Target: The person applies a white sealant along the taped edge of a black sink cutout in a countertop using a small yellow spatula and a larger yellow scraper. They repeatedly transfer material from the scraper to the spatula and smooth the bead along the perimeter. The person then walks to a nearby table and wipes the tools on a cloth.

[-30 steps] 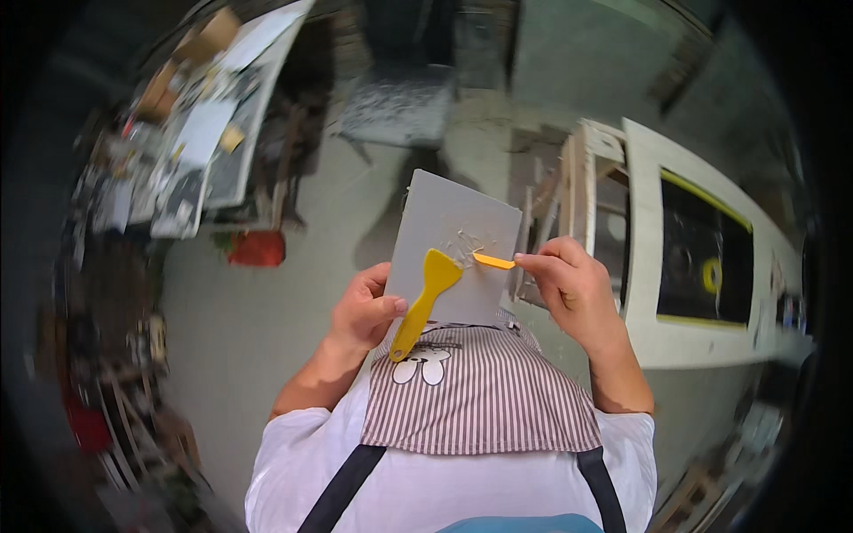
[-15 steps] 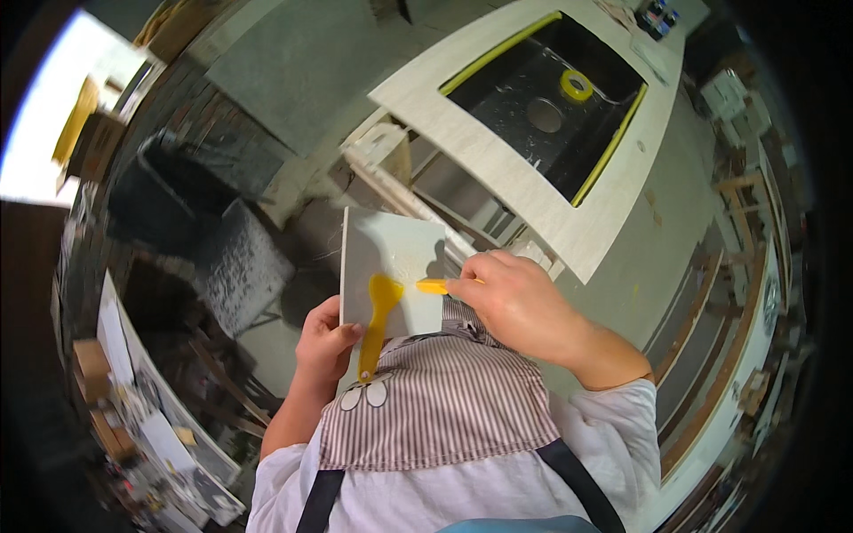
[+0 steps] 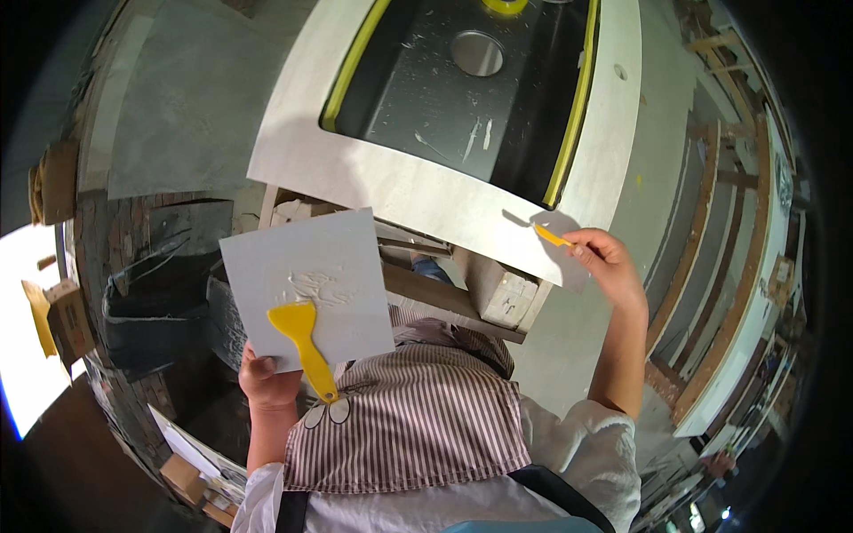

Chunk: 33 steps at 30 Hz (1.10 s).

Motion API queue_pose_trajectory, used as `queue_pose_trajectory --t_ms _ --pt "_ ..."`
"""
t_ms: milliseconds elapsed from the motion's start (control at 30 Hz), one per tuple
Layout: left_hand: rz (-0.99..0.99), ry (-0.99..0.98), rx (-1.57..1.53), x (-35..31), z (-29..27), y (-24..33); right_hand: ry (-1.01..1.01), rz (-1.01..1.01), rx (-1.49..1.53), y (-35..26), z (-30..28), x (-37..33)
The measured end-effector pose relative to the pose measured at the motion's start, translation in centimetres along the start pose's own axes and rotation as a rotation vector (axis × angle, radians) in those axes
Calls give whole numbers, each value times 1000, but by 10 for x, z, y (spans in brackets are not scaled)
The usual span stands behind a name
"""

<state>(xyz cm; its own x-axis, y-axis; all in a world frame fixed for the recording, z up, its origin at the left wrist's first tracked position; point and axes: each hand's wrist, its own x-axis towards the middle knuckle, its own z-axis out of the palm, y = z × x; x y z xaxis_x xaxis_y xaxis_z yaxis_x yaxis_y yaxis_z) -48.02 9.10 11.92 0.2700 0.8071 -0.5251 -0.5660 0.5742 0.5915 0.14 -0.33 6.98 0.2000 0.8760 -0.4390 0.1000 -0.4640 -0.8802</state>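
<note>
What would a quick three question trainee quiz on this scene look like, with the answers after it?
1. True or false: the right hand rests on the grey board.
2. Which hand holds the grey board with the yellow scraper lying on it?
3. The small orange-yellow tool in the right hand is: A) over the corner of the pale countertop around the black sink; B) on the grey board; C) on the floor.

Key: 1 false, it is apart from the board, out by the countertop corner. 2 the left hand. 3 A.
</note>
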Motion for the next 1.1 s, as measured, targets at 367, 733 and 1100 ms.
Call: queue_pose_trajectory --t_ms 367,733,1100 --pt "-48 3 143 75 30 37 -38 81 -149 -18 4 47" --pt "-100 -4 151 122 37 48 -54 57 -316 -33 10 67" --pt "-89 -17 219 125 26 50 -35 56 -389 -36 4 69"
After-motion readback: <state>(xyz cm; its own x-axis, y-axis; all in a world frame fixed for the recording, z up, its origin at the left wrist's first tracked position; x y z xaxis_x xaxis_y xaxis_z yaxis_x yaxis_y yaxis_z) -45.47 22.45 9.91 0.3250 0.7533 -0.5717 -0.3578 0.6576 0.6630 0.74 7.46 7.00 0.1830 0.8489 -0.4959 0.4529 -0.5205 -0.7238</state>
